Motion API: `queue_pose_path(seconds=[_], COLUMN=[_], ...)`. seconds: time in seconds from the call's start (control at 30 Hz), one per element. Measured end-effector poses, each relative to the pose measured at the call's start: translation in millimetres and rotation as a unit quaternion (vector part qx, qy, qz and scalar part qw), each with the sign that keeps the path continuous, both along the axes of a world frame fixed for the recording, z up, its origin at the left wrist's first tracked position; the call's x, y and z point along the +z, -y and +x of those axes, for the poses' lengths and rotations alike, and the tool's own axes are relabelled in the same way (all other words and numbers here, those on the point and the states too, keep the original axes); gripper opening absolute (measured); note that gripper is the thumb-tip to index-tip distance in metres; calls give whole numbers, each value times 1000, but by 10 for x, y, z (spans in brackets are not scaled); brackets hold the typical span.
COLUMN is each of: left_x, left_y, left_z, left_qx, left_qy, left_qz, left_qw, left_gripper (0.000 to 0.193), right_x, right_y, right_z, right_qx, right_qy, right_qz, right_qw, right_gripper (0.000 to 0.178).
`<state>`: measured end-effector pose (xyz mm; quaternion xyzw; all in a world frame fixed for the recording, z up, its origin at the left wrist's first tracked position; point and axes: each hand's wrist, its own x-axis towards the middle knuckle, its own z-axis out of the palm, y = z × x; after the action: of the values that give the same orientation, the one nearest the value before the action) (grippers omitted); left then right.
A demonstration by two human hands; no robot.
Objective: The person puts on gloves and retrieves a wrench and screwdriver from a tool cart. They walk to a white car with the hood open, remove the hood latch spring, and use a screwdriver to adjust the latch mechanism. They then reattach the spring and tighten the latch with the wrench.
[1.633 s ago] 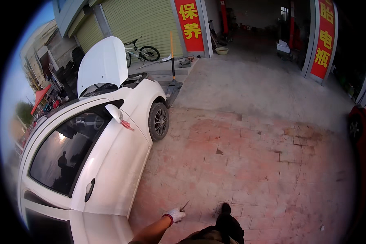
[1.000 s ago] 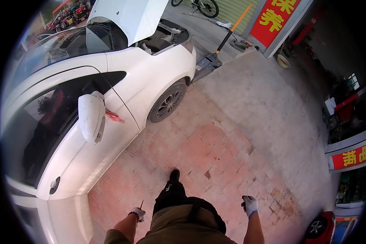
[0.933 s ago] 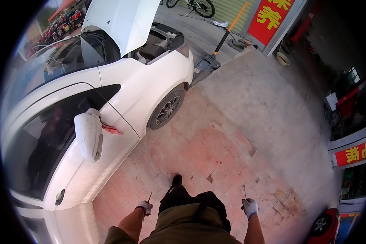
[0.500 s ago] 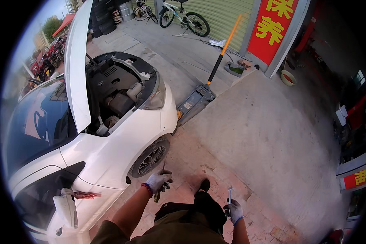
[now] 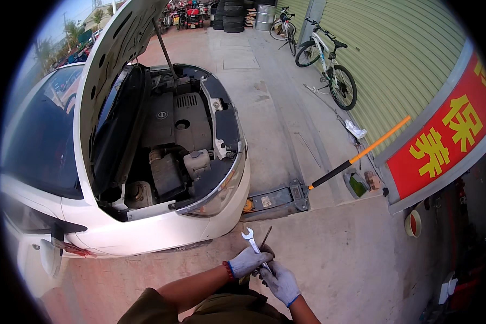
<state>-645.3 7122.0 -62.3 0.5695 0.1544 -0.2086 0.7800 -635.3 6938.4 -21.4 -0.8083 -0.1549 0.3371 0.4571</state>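
Note:
My two gloved hands are close together in front of my body, right of the white car's (image 5: pixel 162 240) front corner. My left hand (image 5: pixel 245 263) is closed around a thin dark-shafted tool (image 5: pixel 267 236) that looks like a screwdriver; its shaft points up and its handle is mostly hidden. A silver open-end wrench (image 5: pixel 249 236) slants across my left hand, jaw upward. Its lower end reaches the closed fingers of my right hand (image 5: pixel 282 284). The car's hood (image 5: pixel 110 59) stands raised on a prop rod (image 5: pixel 164 48), baring the engine cover (image 5: pixel 191 121).
A floor jack (image 5: pixel 278 200) with an orange-and-black handle (image 5: pixel 362 154) is at the car's front. Beyond it are a tray of green stuff (image 5: pixel 356 184), a bowl (image 5: pixel 413 223), a red sign (image 5: pixel 448 140), two bicycles (image 5: pixel 329 70) by a green shutter (image 5: pixel 399 48), and stacked tires (image 5: pixel 233 16).
My hands were apart and have come together, the wrench now lying across my left hand. The view has swung toward the car's front, showing more of the engine bay.

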Motion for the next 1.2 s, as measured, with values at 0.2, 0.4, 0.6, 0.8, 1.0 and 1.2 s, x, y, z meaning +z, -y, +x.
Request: queue_pose_path(seconds=[0.2, 0.4, 0.6, 0.8, 1.0, 1.2], left_x=[-21, -2, 398, 476, 787, -301], left_y=[599, 964, 646, -44, -921, -1876], left_z=[1936, 3574, 4721, 5249, 5684, 6988], left_qx=[-10, -86, -29, 174, 280, 389], left_qy=[-34, 160, -25, -50, 34, 52], left_qz=[-9, 299, 401, 247, 8, -321], left_qw=[999, 937, 915, 952, 959, 862], left_gripper=[29, 38, 43, 33, 38, 31], right_x=[40, -760, -807, -73, 265, -422], right_y=[448, 744, 500, -213, -1179, -2284], right_z=[1595, 3338, 4805, 5739, 6744, 8060], right_qx=[-248, -192, -61, -16, 138, 18], right_qy=[-220, -123, -122, -298, -41, -91], right_qz=[206, 154, 151, 191, 170, 266], right_qw=[921, 961, 979, 935, 975, 960], right_gripper=[54, 40, 28, 27, 25, 35])
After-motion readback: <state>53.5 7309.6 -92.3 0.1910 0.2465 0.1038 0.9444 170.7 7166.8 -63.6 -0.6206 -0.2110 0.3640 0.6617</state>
